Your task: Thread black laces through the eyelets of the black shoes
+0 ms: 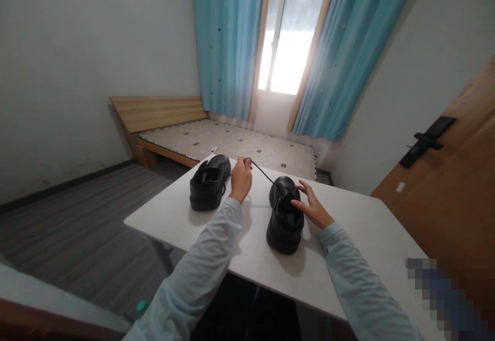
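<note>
Two black shoes stand on a white table, toes pointing away from me. My left hand (242, 178) is closed on a black shoelace (263, 171), pulled taut up and to the left from the right shoe (285, 222). At that shoe's right side is my right hand (312, 206), its thumb and fingers apart around the edge of the opening near the tongue. The left shoe (209, 183) stands just left of my left hand, untouched, with a bit of its lace showing at its right side.
The white table (348, 258) extends to the right of the shoes. Behind it are a bed (232, 140) and blue curtains (228, 42) beside a window. A wooden door (456, 191) with a black handle stands at the right.
</note>
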`<state>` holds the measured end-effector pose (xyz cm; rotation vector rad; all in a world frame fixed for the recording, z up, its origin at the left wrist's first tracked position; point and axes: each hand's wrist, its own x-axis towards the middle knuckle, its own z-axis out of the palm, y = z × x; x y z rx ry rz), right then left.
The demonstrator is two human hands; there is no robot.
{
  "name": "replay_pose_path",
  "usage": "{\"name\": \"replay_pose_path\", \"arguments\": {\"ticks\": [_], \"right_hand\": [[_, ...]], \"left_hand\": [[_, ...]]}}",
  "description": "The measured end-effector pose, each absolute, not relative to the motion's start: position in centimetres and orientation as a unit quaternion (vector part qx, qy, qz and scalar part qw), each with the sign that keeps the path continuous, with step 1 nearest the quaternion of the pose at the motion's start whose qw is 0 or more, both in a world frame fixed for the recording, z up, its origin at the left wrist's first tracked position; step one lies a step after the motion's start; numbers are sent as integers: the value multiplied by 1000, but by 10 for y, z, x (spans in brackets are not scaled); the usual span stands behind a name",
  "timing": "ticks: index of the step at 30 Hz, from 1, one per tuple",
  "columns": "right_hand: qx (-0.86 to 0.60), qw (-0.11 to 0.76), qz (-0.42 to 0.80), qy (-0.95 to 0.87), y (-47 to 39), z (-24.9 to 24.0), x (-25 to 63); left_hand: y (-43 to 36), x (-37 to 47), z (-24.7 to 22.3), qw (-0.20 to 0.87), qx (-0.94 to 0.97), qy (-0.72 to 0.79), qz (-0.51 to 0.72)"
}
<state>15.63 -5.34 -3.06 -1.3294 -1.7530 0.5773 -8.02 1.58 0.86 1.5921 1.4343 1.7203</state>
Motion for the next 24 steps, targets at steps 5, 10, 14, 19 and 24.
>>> {"name": "replay_pose_path", "arguments": {"ticks": [5,10,14,19,24], "right_hand": [[-533,415,240,-697,-54,-30,156],[-534,414,245,-696,-55,-30,155],[-536,413,247,-694,-55,-30,156],[-530,417,244,-697,-53,-32,157],[-528,418,244,-698,-52,-33,157]], "left_hand": [[15,-85,13,178,523,502,665],[14,-87,13,129,518,511,674],[13,-89,12,80,507,542,666],[10,-91,13,3,559,597,576],[6,-90,12,-60,641,652,400]]}}
